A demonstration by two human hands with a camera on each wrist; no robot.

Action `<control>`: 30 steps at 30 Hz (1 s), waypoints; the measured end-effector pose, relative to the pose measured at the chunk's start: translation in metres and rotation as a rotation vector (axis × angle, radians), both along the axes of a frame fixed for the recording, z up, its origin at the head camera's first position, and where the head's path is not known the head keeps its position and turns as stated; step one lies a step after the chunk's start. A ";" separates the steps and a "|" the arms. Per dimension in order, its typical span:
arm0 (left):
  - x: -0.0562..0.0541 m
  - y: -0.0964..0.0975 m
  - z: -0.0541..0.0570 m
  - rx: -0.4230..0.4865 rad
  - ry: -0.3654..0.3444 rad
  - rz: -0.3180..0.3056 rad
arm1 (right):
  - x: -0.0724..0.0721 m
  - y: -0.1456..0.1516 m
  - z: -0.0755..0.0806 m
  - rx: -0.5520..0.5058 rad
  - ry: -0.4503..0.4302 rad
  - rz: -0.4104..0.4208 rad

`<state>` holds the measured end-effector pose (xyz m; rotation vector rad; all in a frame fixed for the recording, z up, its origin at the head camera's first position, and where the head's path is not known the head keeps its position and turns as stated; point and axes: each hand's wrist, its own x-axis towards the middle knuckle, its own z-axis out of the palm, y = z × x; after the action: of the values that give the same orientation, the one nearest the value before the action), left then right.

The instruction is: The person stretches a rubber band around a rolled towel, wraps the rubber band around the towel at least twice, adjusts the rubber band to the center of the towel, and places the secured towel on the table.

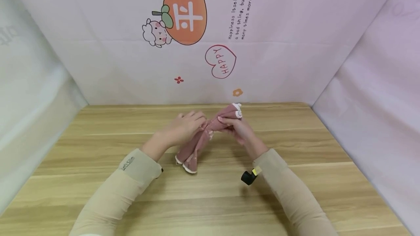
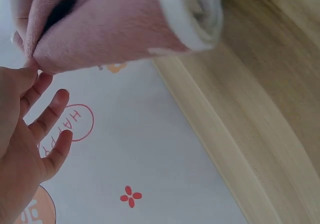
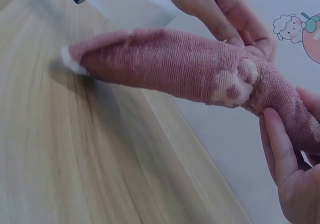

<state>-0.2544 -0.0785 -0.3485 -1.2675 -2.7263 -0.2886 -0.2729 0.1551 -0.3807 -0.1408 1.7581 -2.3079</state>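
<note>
A pink towel (image 1: 189, 153) with white edges is bunched narrow at its middle, its two ends spreading outward, held above the table. My left hand (image 1: 183, 128) pinches it close to the narrow middle; in the left wrist view, thumb and index finger of the left hand (image 2: 25, 144) meet at the cloth while the other fingers stand apart. On the far right part, my right hand (image 1: 241, 130) grips the towel with the thumb on top. The right wrist view shows a white fluffy patch on the towel (image 3: 160, 66) beside the narrow part.
Below lies a wood-grain table (image 1: 210, 203). A white printed sheet (image 1: 279, 46) stands behind it, with white cloth walls on both sides. A small black device (image 1: 248, 177) sticks out from the right sleeve.
</note>
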 end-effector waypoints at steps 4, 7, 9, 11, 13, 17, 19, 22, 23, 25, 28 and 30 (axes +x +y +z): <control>0.001 -0.002 -0.007 0.007 -0.042 0.020 | 0.002 0.002 -0.002 0.024 -0.017 -0.011; 0.001 -0.001 -0.013 0.093 -0.092 0.024 | 0.003 0.002 -0.002 0.032 -0.013 -0.008; 0.000 0.000 -0.015 0.200 -0.170 0.024 | 0.004 0.002 0.000 0.018 -0.008 -0.010; -0.001 0.001 -0.016 0.314 -0.267 0.033 | 0.005 0.002 0.002 -0.002 -0.002 -0.022; -0.001 0.002 -0.016 0.402 -0.350 0.049 | 0.006 0.002 0.004 -0.032 -0.006 -0.044; -0.001 0.004 -0.017 0.409 -0.421 0.120 | 0.007 0.002 0.007 -0.071 -0.019 -0.068; -0.001 0.005 -0.018 0.384 -0.446 0.150 | 0.007 0.002 0.007 -0.075 -0.021 -0.070; -0.002 0.006 -0.018 0.364 -0.482 0.182 | 0.007 0.001 0.008 -0.076 -0.029 -0.087; -0.002 0.006 -0.018 0.368 -0.499 0.185 | 0.007 0.002 0.008 -0.075 -0.031 -0.092; -0.004 0.005 -0.017 0.383 -0.532 0.186 | 0.008 0.002 0.007 -0.073 -0.039 -0.099; -0.006 0.002 -0.017 0.414 -0.573 0.167 | 0.007 0.004 0.004 -0.063 -0.038 -0.075; -0.008 -0.001 -0.017 0.435 -0.597 0.150 | 0.007 0.004 0.003 -0.054 -0.037 -0.049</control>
<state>-0.2628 -0.0792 -0.3655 -0.9568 -2.9298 -1.3458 -0.2654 0.1595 -0.3782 -0.0647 1.7006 -2.3782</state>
